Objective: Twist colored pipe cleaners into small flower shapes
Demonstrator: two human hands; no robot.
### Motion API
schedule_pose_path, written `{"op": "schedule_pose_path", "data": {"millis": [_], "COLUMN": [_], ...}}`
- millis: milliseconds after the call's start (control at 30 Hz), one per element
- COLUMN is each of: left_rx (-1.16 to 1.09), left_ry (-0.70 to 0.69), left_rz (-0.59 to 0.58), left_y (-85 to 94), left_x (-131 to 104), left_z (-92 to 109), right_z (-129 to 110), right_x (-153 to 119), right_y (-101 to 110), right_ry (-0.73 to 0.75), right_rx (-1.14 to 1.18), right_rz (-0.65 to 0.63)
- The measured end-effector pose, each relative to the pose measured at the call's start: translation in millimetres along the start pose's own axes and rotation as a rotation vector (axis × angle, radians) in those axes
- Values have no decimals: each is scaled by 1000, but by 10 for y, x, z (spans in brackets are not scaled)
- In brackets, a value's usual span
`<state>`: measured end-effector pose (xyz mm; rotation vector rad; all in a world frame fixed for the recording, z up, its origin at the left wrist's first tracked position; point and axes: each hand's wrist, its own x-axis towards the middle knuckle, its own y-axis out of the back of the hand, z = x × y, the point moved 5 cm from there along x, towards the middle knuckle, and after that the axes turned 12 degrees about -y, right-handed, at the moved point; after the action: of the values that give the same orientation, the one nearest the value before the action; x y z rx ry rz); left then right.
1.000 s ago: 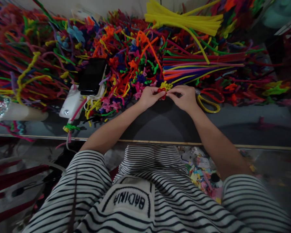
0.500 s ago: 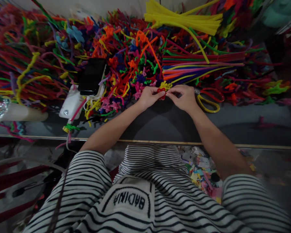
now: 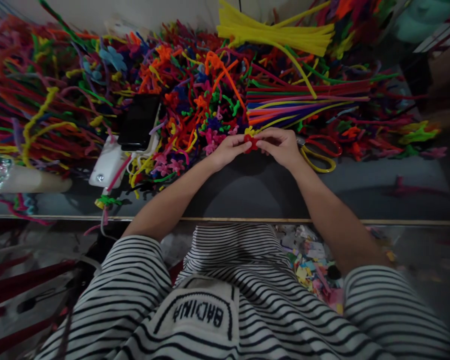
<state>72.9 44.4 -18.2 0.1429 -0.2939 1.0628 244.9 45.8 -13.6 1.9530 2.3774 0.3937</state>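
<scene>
Between my hands is a small red pipe-cleaner piece (image 3: 251,143), held over the dark table (image 3: 243,192). My left hand (image 3: 230,150) pinches its left side with thumb and fingers. On its right side my right hand (image 3: 279,144) grips it, thumb below and fingers above. A yellow fuzzy piece (image 3: 249,132) shows just behind the red one; whether the two are joined I cannot tell. Scissors with red and yellow handles (image 3: 318,167) lie right beside my right hand. Behind my hands rests a bundle of multicoloured pipe cleaners (image 3: 303,100).
A heap of coloured pipe cleaners (image 3: 187,100) covers the back and left of the table. A black phone (image 3: 139,122), a white device (image 3: 107,162) with a cable, and a pale cylinder (image 3: 41,179) lie at the left. Yellow stems (image 3: 277,37) top the heap.
My right hand has closed in on the red piece, its fingers now lying over the top. Less of the yellow piece shows. The view has shifted slightly.
</scene>
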Motion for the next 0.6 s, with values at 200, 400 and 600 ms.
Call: {"op": "schedule_pose_path", "data": {"millis": [200,400,600], "left_rx": [188,168,19], "left_ry": [-83,12,64], "left_rz": [105,48,124], "left_y": [36,31,54], "left_x": [14,53,75], "left_z": [-73,-205,-200], "right_z": [165,191,121], "right_x": [60,74,29], "right_y": [33,-53,-80], "right_ry": [-53,-44,-10], "right_rx": [61,2,73], "right_rz": [144,30,71]}}
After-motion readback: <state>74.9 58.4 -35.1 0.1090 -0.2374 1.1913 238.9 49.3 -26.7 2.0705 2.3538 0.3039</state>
